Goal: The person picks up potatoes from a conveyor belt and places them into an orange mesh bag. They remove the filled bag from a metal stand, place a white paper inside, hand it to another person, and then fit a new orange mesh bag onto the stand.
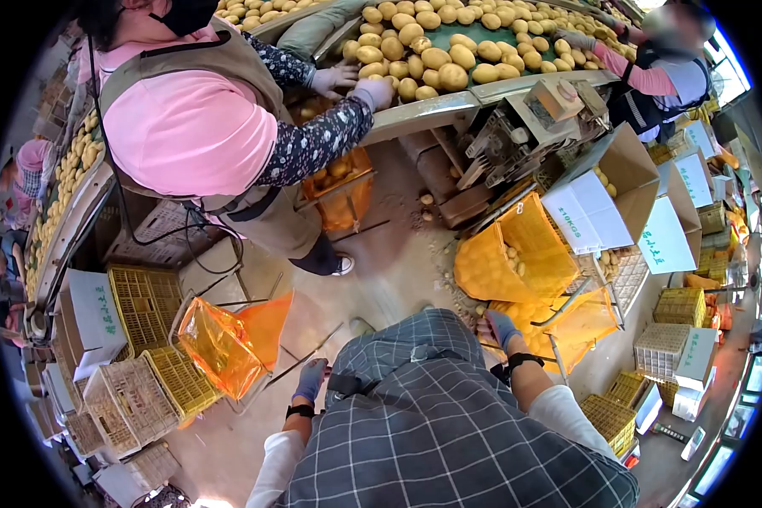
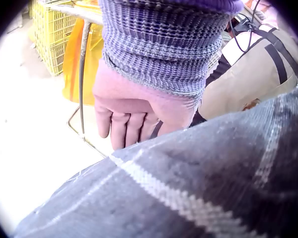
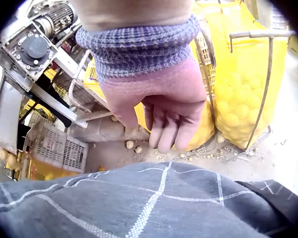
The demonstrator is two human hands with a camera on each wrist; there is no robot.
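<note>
My gloved left hand [image 1: 311,380] hangs beside the dark checked apron [image 1: 423,406], its fingers loosely bent and holding nothing. In the left wrist view, that hand's fingers [image 2: 118,130] point down along the apron's edge. On the other side, my gloved right hand [image 1: 503,328] hangs near the orange mesh bags [image 1: 516,262], which hold potatoes and stand on metal frames. The right wrist view has its fingers [image 3: 165,136] relaxed in front of a filled mesh bag [image 3: 238,94], with nothing in the grasp. An orange bag [image 1: 229,343] on a frame stands to the left.
Ahead runs a sorting table [image 1: 423,114] heaped with potatoes [image 1: 436,57], where a person in pink [image 1: 186,127] works. White cartons [image 1: 605,199] line the right. Yellow crates [image 1: 178,377] are stacked at left. Loose potatoes [image 3: 129,144] lie on the floor beside the machine [image 3: 35,49].
</note>
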